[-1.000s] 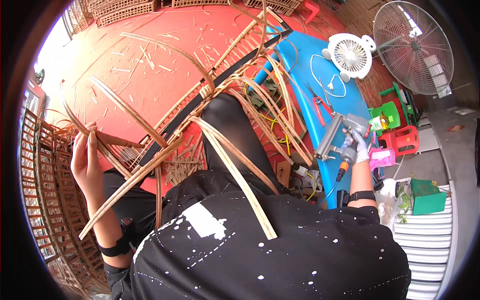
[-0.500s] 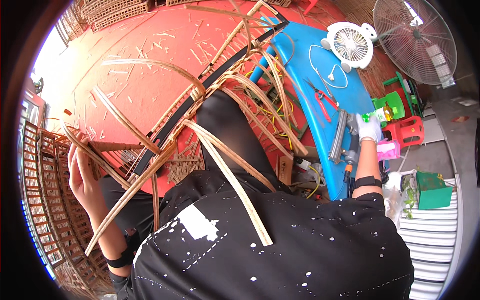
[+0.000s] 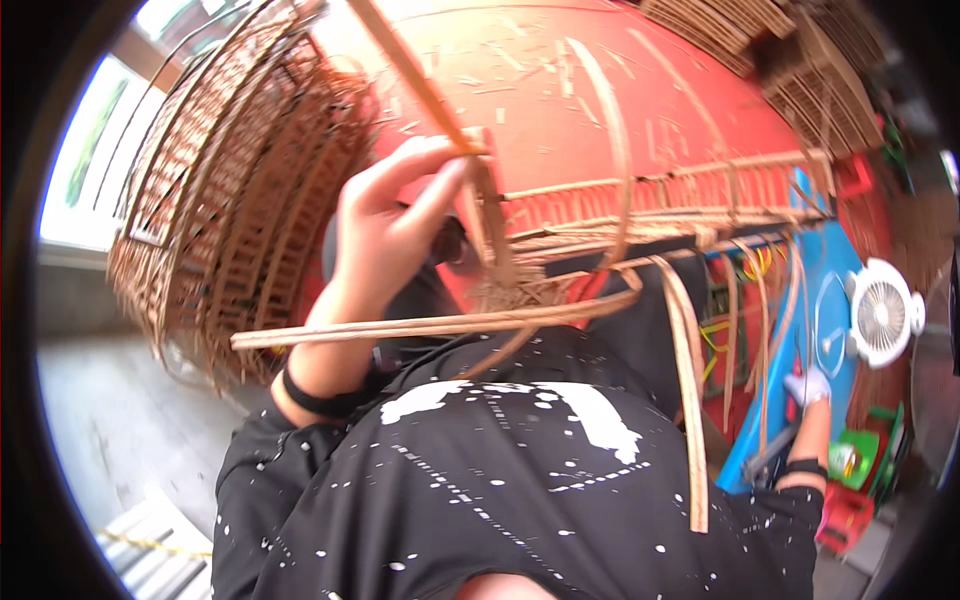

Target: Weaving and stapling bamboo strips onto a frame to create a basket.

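Left fingers: the left hand (image 3: 385, 225) is raised, thumb and forefinger (image 3: 425, 165) pinching the upright wooden end (image 3: 490, 215) of a woven pale-cane frame (image 3: 640, 215); the other fingers curl loosely behind.
Left wrist: a black band (image 3: 318, 395) circles it, just above a long flat cane strip (image 3: 420, 325) that runs across in front of the forearm.
Cane frame: it lies across the person's lap, over the red floor (image 3: 540, 70), its loose splints (image 3: 690, 390) hanging down toward the black paint-speckled shirt (image 3: 520, 480).
Right fingers: the right hand (image 3: 810, 385), in a white glove, rests low on the bright blue desk (image 3: 825, 280); too small to tell whether the fingers are spread or closed.
On the desk: a small round white fan (image 3: 885, 315) sits just beside the gloved hand.
Far left: a stack of brown woven rattan racks (image 3: 230, 190) stands tilted behind the raised hand.
Lower right: green and red plastic things (image 3: 865, 480), blurred.
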Demonstrator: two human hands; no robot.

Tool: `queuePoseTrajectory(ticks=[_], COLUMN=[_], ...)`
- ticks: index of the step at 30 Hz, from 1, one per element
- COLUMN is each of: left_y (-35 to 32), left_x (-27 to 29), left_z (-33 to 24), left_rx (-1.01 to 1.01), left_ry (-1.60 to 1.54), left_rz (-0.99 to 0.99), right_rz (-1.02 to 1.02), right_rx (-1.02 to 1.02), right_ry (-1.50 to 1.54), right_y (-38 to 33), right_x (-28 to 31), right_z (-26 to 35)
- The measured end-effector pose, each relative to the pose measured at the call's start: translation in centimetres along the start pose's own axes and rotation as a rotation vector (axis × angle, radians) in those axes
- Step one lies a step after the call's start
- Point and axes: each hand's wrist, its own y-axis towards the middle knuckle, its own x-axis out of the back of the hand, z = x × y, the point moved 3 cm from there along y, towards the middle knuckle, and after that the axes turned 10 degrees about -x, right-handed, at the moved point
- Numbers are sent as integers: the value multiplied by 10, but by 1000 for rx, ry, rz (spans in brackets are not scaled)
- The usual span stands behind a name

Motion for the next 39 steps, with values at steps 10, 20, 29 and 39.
queuePoseTrajectory(ticks=[10, 20, 29, 39], left_y=[-1, -7, -12, -11], left_x=[4, -4, 2, 6], left_z=[2, -6, -10, -14], left_rx=[28, -39, 24, -2], left_ry=[-30, -81, -128, -83], left_rz=[-9, -14, -60, 37], right_rz=[-343, -599, -786, -763], right_rx=[-208, 725, 1287, 1273], right_ry=[765, 1253, 383, 173], right_y=[47, -136, -285, -290], right_x=[-26, 212, 274, 264], right_z=[-26, 177, 350, 396])
